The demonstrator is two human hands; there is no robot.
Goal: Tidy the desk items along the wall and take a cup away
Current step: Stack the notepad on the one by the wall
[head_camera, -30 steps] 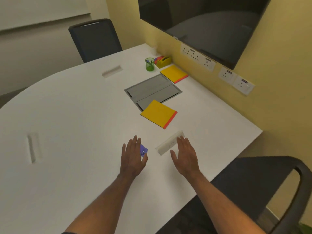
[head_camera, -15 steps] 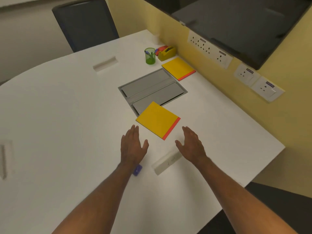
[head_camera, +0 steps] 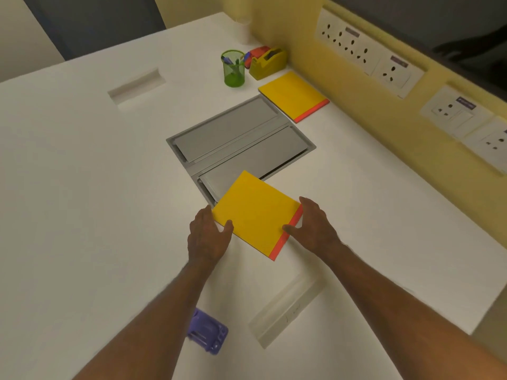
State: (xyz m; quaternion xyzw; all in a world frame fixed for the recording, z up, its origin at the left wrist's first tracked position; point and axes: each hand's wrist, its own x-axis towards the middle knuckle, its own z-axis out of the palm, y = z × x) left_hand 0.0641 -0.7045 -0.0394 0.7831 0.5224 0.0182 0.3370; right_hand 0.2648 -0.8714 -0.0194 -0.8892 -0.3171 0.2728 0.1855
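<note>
A yellow notepad with a red spine (head_camera: 255, 215) lies at the near corner of the grey floor-box lid (head_camera: 233, 133). My left hand (head_camera: 205, 237) pinches the pad's left corner, thumb on top. At the red spine edge my right hand (head_camera: 315, 229) holds it, thumb on the cover. A second yellow notepad (head_camera: 292, 94) lies by the wall. Beyond it stand a green mesh pen cup (head_camera: 233, 69), a yellow tape dispenser (head_camera: 267, 63) and a red item (head_camera: 258, 52). A pale, blurred cup (head_camera: 242, 28) stands at the far wall corner.
A purple object (head_camera: 208, 334) lies on the white table (head_camera: 82, 187) under my left forearm. Two recessed cable slots (head_camera: 137, 85) (head_camera: 288, 305) are cut into the top. Wall sockets (head_camera: 365, 50) line the yellow wall. A dark chair (head_camera: 96, 17) stands at the far side.
Both hands have moved forward from the near cable slot to the near notepad and taken hold of its two sides. The view has moved closer to the wall.
</note>
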